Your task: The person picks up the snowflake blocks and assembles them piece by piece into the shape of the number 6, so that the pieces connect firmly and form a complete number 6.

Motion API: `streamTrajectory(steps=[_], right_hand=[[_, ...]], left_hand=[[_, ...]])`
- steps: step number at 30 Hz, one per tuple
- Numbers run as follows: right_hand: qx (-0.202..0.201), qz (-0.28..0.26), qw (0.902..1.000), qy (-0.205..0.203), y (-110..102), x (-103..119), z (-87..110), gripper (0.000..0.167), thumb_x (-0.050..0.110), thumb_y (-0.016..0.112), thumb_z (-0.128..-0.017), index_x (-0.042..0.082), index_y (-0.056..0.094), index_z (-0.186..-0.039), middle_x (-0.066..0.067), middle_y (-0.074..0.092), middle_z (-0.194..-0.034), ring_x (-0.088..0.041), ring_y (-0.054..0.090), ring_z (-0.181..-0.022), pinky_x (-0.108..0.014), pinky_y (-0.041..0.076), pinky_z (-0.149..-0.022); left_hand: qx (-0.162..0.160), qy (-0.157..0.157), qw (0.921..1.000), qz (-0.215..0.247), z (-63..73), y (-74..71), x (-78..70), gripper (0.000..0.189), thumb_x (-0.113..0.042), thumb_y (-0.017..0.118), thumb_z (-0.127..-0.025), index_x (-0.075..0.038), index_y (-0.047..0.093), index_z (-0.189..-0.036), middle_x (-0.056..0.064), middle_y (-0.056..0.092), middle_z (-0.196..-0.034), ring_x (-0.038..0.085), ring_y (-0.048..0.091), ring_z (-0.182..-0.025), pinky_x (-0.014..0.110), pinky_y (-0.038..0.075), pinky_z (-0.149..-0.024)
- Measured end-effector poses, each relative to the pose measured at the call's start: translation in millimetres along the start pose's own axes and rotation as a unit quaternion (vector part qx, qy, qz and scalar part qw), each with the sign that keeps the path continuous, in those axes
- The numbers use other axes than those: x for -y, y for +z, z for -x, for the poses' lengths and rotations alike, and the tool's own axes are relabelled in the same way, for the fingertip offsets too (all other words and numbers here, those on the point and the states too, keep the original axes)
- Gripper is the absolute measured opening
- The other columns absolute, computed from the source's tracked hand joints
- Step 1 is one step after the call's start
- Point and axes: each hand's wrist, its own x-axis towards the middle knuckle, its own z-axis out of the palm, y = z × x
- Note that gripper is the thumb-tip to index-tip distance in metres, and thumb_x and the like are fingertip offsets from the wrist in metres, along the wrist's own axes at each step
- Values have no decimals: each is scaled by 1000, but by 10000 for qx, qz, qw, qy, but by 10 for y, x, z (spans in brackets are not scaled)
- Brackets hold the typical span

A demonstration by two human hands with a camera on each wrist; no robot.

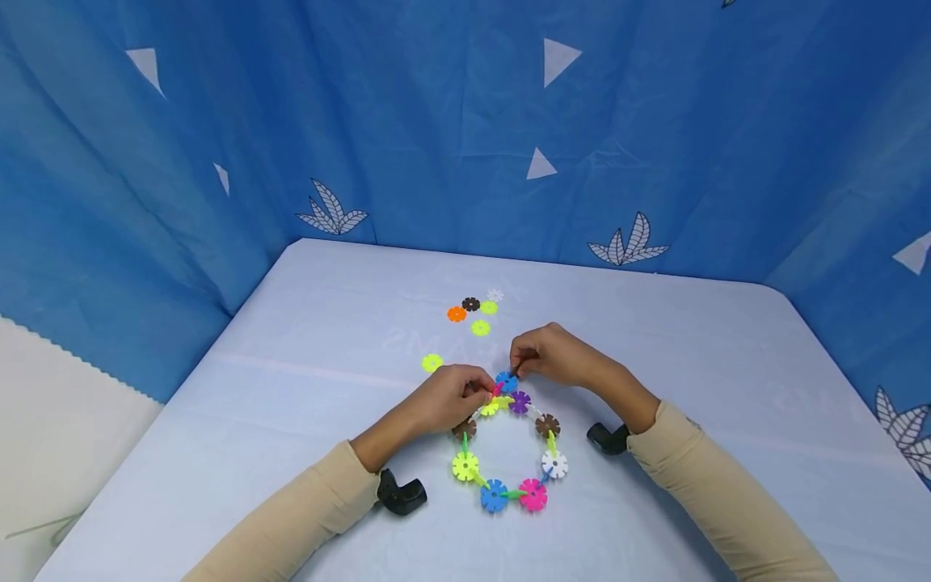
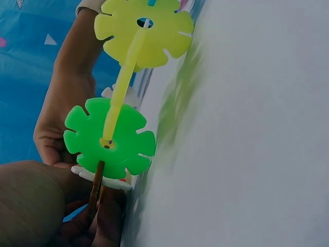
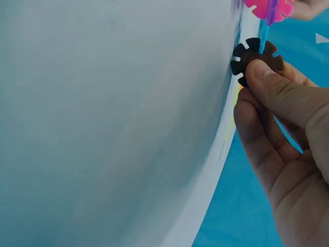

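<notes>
A ring of notched plastic discs [image 1: 494,495] in several colours lies on the table, the discs slotted edge to edge. At its far side my left hand [image 1: 454,396] pinches a pink disc [image 1: 498,389] between thumb and fingertips. A blue disc [image 1: 507,381] joins onto this pink one. My right hand [image 1: 556,353] pinches a dark brown disc [image 3: 252,59] between thumb and fingers; its edge meets the blue disc, seen edge-on in the right wrist view. In the left wrist view, a green disc [image 2: 113,136] and a yellow disc [image 2: 146,31] of the ring stand near the left hand.
Beyond the hands lie loose discs: orange [image 1: 457,314], black [image 1: 470,304], white [image 1: 495,296] and several yellow-green ones [image 1: 432,363]. Black wrist mounts [image 1: 402,495] show by both sleeves. A blue curtain [image 1: 436,121] hangs behind the white table [image 1: 327,323].
</notes>
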Motion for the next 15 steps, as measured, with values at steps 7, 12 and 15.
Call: streamTrajectory(steps=[7,12,15], right_hand=[[302,-181,9994,-49,-26,-20,-25,18,-6,75,-88,10,68,-88,3,69,-86,-12,63,-80,-28,55,-77],[822,-427,9956,104,-161,8,-91,23,-11,63,-91,7,69,-104,-2,70,-97,-21,63,-90,-33,54,-83],[851,-452,9952,154,-236,56,-237,23,-8,62,-93,4,69,-112,-8,70,-105,-24,63,-96,-36,54,-86]], left_hand=[[-55,31,10000,17,0,10,7,10,-7,61,-101,-5,70,-105,-3,61,-65,12,55,-46,28,49,-51],[-54,17,10000,-22,5,18,-4,9,-9,63,-101,-6,71,-105,-3,62,-67,11,53,-48,27,48,-54],[-59,27,10000,-59,11,13,-7,9,-9,63,-101,-7,71,-105,-4,62,-68,10,53,-49,26,49,-57]])
